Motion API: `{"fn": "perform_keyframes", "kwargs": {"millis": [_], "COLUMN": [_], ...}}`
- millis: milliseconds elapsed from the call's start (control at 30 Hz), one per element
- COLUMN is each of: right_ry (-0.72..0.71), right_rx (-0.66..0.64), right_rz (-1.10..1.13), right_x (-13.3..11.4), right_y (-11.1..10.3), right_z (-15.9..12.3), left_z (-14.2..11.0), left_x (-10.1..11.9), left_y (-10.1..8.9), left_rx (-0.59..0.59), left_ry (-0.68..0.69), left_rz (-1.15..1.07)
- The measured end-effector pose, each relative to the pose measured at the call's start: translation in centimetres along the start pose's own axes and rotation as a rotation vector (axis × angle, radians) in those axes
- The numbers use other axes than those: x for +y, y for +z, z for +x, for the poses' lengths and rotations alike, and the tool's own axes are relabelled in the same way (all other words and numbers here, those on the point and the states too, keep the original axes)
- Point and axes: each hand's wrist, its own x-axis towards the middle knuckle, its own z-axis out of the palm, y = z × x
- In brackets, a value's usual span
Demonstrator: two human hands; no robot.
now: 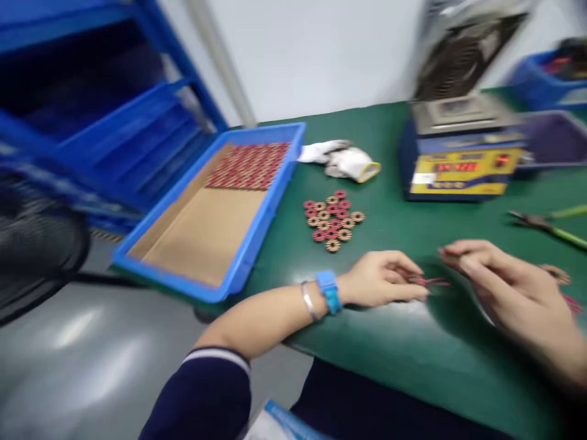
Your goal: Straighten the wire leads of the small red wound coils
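My left hand, with a blue watch on its wrist, rests low over the green table. Its thumb and fingers pinch a small red wire-wound ring, whose thin wire ends stick out to the right. Facing it, my right hand is closed in a pinch; whatever its fingertips may hold is too blurred to make out. Partly behind the right hand lie a copper-coloured ring and a red ring. A loose cluster of red and copper-coloured rings lies beyond my left hand.
A blue tray lined with cardboard holds rows of rings at its far end. White gloves lie beside it. Farther right are a digital scale, green-handled pliers, a purple bin and a blue bin.
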Motion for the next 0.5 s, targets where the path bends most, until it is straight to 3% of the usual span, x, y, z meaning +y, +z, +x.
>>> {"fn": "perform_keyframes", "kwargs": {"millis": [100, 267, 500], "right_ry": [0.078, 0.055, 0.072], "right_rx": [0.058, -0.242, -0.255], "right_rz": [0.123, 0.096, 0.102], "right_x": [1.1, 0.0, 0.1], "right_y": [-0.4, 1.1, 1.1], "right_z": [-0.1, 0.0, 0.0], "left_z": [0.4, -0.3, -0.2], "left_x": [-0.6, -0.1, 0.0], "left_y": [-0.8, -1.1, -0.9], "left_rx": [-0.020, -0.043, -0.023], "left_ry": [-0.038, -0.089, -0.113], "left_rz": [-0.051, -0.134, -0.085]}}
